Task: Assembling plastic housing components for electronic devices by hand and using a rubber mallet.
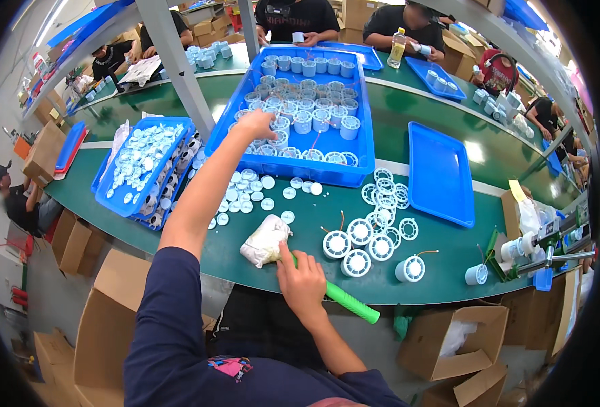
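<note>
My left hand [256,126] reaches over the near left part of a big blue tray [366,139], its fingers apart at a pale blue cylindrical housing [282,125]. No grip on the housing shows. Rows of similar housings stand in that tray, some with thin wires. Below, at the bench edge, my right hand [302,278] is closed round a mallet [354,302] with a bright green ribbed handle. The mallet's head is wrapped in whitish material and rests on the green bench. Several housings with slotted ring tops [356,263] stand to the right of this hand.
Loose white discs [246,197] lie between mallet and tray; slotted rings [385,197] are heaped right. Stacked blue trays of small white parts [141,163] stand left. A flat blue tray [441,173] and a metal fixture [551,244] are right. Co-workers sit across the bench.
</note>
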Tool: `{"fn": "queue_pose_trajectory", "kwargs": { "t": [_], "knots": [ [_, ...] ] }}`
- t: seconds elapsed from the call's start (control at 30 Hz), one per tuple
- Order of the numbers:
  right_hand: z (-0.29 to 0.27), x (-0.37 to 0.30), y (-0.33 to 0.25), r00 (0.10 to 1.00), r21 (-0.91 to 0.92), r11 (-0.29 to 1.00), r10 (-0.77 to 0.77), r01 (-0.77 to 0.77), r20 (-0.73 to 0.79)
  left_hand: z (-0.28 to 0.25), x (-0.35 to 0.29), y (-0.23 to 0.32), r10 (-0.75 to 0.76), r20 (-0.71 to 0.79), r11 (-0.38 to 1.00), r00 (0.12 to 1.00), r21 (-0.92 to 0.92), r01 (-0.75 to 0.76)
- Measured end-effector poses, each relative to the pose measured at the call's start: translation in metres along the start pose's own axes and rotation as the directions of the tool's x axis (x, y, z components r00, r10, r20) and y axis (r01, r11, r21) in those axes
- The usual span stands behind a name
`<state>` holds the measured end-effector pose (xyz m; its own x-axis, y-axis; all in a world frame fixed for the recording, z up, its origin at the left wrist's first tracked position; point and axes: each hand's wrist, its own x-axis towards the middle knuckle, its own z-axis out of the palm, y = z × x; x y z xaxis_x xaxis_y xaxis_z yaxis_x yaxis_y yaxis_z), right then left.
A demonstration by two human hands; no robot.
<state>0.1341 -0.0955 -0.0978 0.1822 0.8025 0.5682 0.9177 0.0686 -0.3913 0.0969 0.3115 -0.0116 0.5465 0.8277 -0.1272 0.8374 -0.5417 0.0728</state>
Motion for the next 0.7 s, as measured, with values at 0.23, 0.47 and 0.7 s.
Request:
{"fn": "queue_pose_trajectory", "kwargs": {
  "t": [0.23, 0.47, 0.7],
  "knots": [
    [0.0, 0.0, -0.002, 1.0, 0.024, 1.0, 0.003, -0.003, -0.006, -0.011, 0.006, 0.011, -0.034, 0.169, 0.989, 0.985, 0.146, 0.009],
    [-0.003, 0.002, -0.005, 1.0, 0.044, 0.999, -0.01, 0.011, -0.018, -0.011, 0.006, 0.007, -0.072, 0.168, 0.97, 0.983, 0.24, 0.03],
    [0.001, -0.001, -0.002, 1.0, 0.029, 1.0, 0.002, -0.002, 0.003, -0.002, 0.024, 0.016, -0.053, 0.145, 0.977, 0.988, 0.213, 0.021]
  ]
}}
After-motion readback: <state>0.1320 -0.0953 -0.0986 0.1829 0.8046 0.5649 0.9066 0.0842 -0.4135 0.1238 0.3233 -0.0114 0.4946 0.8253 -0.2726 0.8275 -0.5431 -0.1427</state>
